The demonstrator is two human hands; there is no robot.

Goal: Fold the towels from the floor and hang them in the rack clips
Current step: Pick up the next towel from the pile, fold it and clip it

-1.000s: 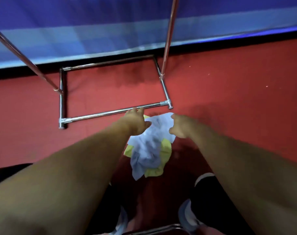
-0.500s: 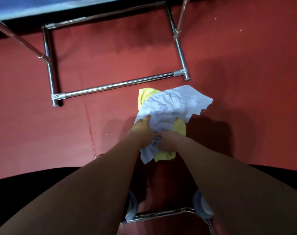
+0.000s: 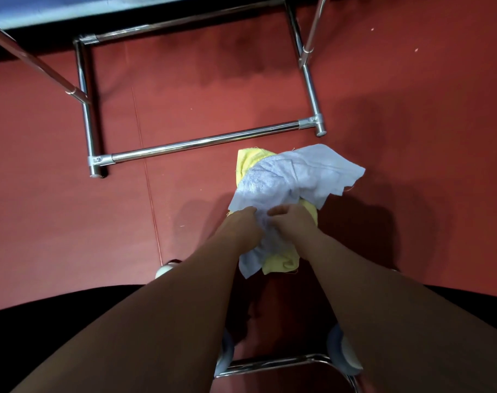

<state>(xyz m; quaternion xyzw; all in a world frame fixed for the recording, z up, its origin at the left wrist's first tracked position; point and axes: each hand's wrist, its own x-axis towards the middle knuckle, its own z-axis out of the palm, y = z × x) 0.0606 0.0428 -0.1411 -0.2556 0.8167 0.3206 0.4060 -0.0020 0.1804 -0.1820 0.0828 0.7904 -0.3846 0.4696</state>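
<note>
Towels: two, heaped together on the red floor (image 3: 57,222), just in front of the rack's base. Pale blue towel (image 3: 292,174) on top, crumpled, one corner spread out to the right. Yellow towel (image 3: 248,161) beneath it, showing at the far left edge and again at the near end, below the hands. Neither is folded, and neither is on the rack.

Left grip (image 3: 245,225): bare hand, back up, fingers curled down into the blue cloth near its middle, bunching it.

Right grip (image 3: 294,222): just beside the left, almost touching it. Thumb lies on top of the blue cloth, fingers curled round a fold of it.

The cloth gathers into a ridge between the two. Cannot tell whether either hand also has hold of the yellow towel. Both forearms are bare, reaching down and forward from the lower edge of view.

Rack (image 3: 207,141): chrome tube frame, rectangular base flat on the floor. Front bar is near the towels but apart from them. One upright rises from each side bar and runs out of the top of view.

Behind the rack, a black strip along the floor's edge, with a blue panel (image 3: 43,7) above it. A thin seam runs down the floor left of the towels. At the near edge, a bent chrome tube (image 3: 270,363) sits low between the forearms, with dark clothing on both sides.
</note>
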